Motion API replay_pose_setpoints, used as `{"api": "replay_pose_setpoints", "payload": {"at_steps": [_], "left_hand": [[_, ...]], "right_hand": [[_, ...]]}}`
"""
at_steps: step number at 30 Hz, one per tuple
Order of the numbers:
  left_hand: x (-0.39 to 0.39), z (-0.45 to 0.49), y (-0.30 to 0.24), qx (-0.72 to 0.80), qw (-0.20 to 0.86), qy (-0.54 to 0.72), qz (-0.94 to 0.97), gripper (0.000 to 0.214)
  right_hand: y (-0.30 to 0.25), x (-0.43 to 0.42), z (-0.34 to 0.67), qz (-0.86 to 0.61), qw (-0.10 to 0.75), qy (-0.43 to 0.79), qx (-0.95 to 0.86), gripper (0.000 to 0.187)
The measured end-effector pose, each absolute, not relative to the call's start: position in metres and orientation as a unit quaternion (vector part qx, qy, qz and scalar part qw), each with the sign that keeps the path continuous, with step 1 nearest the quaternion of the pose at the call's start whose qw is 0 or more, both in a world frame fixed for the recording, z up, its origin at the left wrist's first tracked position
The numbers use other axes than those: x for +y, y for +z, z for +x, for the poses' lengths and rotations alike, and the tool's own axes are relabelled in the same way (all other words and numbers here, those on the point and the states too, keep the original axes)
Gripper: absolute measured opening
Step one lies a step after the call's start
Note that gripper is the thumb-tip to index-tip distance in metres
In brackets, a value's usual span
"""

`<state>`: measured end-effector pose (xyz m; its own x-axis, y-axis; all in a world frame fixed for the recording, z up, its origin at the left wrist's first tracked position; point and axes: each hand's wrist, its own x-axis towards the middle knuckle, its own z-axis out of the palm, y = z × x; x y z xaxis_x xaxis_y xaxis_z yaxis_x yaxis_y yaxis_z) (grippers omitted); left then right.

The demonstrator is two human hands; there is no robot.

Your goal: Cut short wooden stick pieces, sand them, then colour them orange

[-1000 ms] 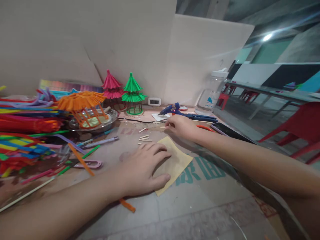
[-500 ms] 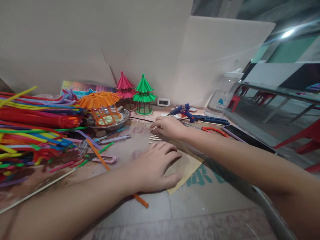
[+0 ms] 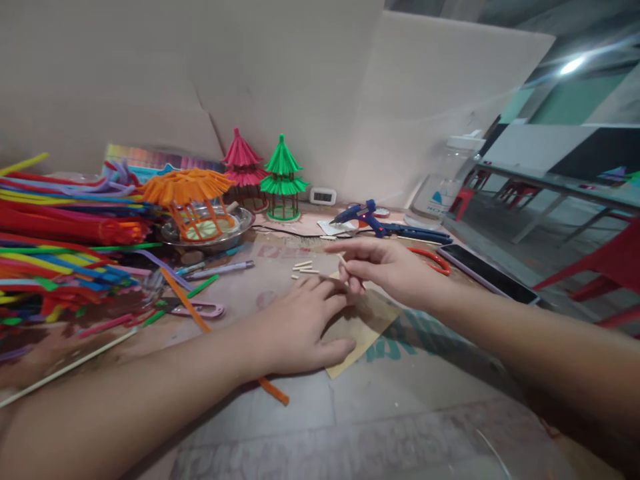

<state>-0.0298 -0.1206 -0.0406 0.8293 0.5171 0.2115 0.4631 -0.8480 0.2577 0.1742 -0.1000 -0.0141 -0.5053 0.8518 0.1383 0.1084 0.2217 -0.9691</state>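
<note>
Right hand (image 3: 383, 268): pinched nearly closed on a short, pale wooden stick (image 3: 342, 261)
Held stick: slanting at the thumb tip, near the extended forefinger
Left hand (image 3: 303, 327): spread flat, resting on a yellow paper sheet (image 3: 364, 333)
Loose pale wooden sticks (image 3: 310, 271): just beyond left fingertips

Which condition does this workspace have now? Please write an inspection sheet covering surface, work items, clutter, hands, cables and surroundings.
Surface: table carries large printed lettering.
Work items: yellow sheet lies partly under the left hand; short sticks lie just beyond that hand.
Clutter: colourful fuzzy stems heaped at left; glue gun at the back; phone at right.
Hands: left rests flat on the sheet; right hand pinches one stick.
Cables: black cord runs behind the loose sticks; its ends are unclear.
Surroundings: red chair at right, away from the table; other people: nothing seen.
</note>
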Motion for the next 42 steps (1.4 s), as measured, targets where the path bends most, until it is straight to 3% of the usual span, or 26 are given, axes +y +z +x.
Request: {"api": "replay_pose_setpoints", "payload": {"at_steps": [3, 8, 13, 22, 29, 34, 42], "left_hand": [[-0.12, -0.029, -0.04, 0.247, 0.114, 0.149, 0.951, 0.039], [-0.117, -0.028, -0.036, 0.244, 0.125, 0.172, 0.946, 0.036], [-0.115, -0.03, -0.035, 0.24, 0.092, 0.265, 0.929, 0.028], [-0.117, -0.03, -0.034, 0.186, 0.046, 0.325, 0.926, 0.017], [-0.119, -0.031, -0.032, 0.185, 0.047, 0.327, 0.925, 0.015], [-0.122, -0.033, -0.029, 0.197, 0.078, 0.35, 0.913, 0.018], [-0.129, -0.025, -0.026, 0.286, 0.27, 0.388, 0.834, 0.016]], "right_hand": [[-0.019, -0.127, 0.188, -0.326, 0.382, 0.604, -0.618, 0.019], [-0.034, -0.143, 0.191, -0.331, 0.43, 0.669, -0.507, 0.033], [-0.038, -0.144, 0.187, -0.331, 0.443, 0.691, -0.465, 0.032], [-0.039, -0.147, 0.182, -0.329, 0.442, 0.683, -0.48, 0.029], [-0.034, -0.151, 0.184, -0.384, 0.446, 0.578, -0.565, 0.019], [-0.035, -0.158, 0.182, -0.425, 0.399, 0.458, -0.671, 0.005], [-0.041, -0.154, 0.175, -0.333, 0.428, 0.646, -0.538, 0.029]]}}
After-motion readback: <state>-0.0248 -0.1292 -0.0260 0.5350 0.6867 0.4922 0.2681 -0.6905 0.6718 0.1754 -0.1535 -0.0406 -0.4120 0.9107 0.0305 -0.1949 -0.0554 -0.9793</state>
